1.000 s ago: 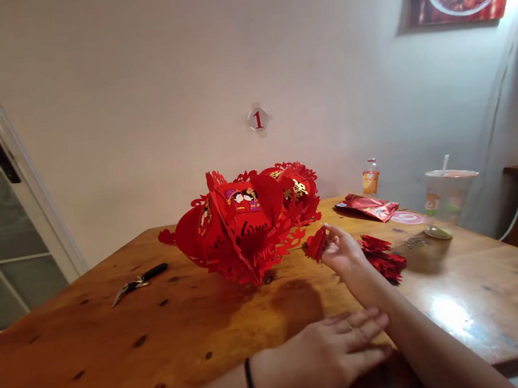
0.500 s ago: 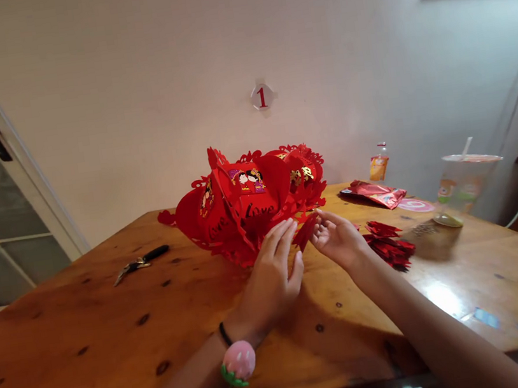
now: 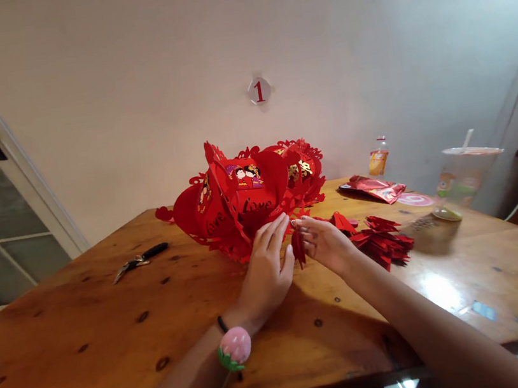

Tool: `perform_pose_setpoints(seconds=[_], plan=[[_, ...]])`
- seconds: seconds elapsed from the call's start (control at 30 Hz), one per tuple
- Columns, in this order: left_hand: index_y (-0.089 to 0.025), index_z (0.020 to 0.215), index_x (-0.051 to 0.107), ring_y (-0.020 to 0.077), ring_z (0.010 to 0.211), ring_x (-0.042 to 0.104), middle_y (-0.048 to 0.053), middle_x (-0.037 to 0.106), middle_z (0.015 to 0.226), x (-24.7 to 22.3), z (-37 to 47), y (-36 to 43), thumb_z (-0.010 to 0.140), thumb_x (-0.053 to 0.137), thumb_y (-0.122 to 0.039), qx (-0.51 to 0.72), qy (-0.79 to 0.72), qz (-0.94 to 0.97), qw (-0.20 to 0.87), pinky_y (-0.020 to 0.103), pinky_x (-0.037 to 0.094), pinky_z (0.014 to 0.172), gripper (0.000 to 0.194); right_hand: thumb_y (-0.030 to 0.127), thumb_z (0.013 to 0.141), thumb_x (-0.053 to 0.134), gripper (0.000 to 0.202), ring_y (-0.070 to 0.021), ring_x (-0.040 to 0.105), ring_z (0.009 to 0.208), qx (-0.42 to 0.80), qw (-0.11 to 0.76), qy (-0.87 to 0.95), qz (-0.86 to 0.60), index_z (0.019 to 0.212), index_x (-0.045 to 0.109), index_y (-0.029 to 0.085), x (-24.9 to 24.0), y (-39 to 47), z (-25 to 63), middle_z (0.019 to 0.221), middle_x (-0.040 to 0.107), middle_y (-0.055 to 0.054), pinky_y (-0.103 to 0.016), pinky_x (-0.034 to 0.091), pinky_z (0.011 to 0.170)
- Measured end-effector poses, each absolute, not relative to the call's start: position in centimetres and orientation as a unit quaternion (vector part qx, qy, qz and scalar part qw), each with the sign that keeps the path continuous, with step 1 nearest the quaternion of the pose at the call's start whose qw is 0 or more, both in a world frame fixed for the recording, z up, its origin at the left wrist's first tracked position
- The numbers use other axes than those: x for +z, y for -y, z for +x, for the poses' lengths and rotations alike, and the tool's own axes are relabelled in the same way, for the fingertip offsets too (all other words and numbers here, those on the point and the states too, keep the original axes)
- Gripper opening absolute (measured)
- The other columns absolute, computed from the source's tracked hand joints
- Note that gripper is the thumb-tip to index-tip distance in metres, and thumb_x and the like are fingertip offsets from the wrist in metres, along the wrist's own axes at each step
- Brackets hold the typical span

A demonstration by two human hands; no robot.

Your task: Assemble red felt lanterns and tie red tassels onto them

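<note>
A red paper lantern [image 3: 252, 198] with cut-out edges, "Love" lettering and cartoon couple pictures lies on its side on the wooden table [image 3: 95, 371]. My left hand [image 3: 267, 270] rests against its near lower edge, fingers stretched out and thumb apart. Whether those fingertips grip the edge is hidden. Close beside it, my right hand [image 3: 326, 242] pinches a small red pendant piece [image 3: 298, 246] near the lantern's end. Behind that hand lies a bunch of red folded pieces [image 3: 384, 242].
Keys with a black fob [image 3: 140, 261] lie at the left. To the right are a red foil packet [image 3: 376, 189], a pink-and-white disc [image 3: 414, 199], an orange drink bottle [image 3: 378, 158] and a clear plastic cup with a straw [image 3: 464, 178]. The wall stands behind the table.
My right hand has moved left, closer to my left hand, and the red piece in its fingers now hangs downward. The lantern stays in nearly the same place.
</note>
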State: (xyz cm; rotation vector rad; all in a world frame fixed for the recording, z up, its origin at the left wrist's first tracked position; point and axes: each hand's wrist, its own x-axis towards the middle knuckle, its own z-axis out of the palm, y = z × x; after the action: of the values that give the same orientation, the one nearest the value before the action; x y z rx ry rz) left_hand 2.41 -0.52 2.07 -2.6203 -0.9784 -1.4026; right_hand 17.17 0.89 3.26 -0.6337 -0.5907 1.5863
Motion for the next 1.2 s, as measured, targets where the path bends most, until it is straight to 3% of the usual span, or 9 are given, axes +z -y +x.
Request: perform_pose_setpoints(seconds=[0.2, 0.43, 1.2], plan=[[-0.017, 0.131, 0.036, 0.0193, 0.124, 0.036, 0.009, 0.044, 0.133, 1.9, 2.5, 0.5, 0.085, 0.038, -0.011, -0.448, 0.324, -0.833, 0.004, 0.043, 0.031, 0.106, 0.046, 0.007, 0.065, 0.063, 0.013, -0.0083, 0.060, 0.061, 0.671, 0.628, 0.328, -0.220, 0.068, 0.056, 0.017, 2.8, -1.1, 16.7, 0.065, 0.065, 0.004, -0.017, 0.046, 0.059], [-0.014, 0.130, 0.037, 0.0186, 0.123, 0.037, 0.011, 0.044, 0.131, 1.6, 2.5, 0.1, 0.086, 0.036, -0.010, -0.451, 0.328, -0.830, 0.003, 0.041, 0.031, 0.107, 0.045, 0.007, 0.066, 0.064, 0.015, -0.0092, 0.062, 0.073, 0.669, 0.633, 0.328, -0.208, 0.068, 0.053, 0.017, 1.9, -1.9, 16.8, 0.073, 0.066, 0.002, -0.019, 0.047, 0.069], [-0.011, 0.130, 0.038, 0.0172, 0.122, 0.037, 0.011, 0.045, 0.131, 1.4, 2.5, 0.0, 0.085, 0.039, -0.009, -0.455, 0.324, -0.830, 0.005, 0.036, 0.029, 0.108, 0.045, 0.010, 0.062, 0.071, 0.016, -0.0096, 0.058, 0.065, 0.669, 0.625, 0.337, -0.221, 0.064, 0.057, 0.019, 2.2, -1.9, 16.8, 0.066, 0.065, 0.004, -0.023, 0.042, 0.068]])
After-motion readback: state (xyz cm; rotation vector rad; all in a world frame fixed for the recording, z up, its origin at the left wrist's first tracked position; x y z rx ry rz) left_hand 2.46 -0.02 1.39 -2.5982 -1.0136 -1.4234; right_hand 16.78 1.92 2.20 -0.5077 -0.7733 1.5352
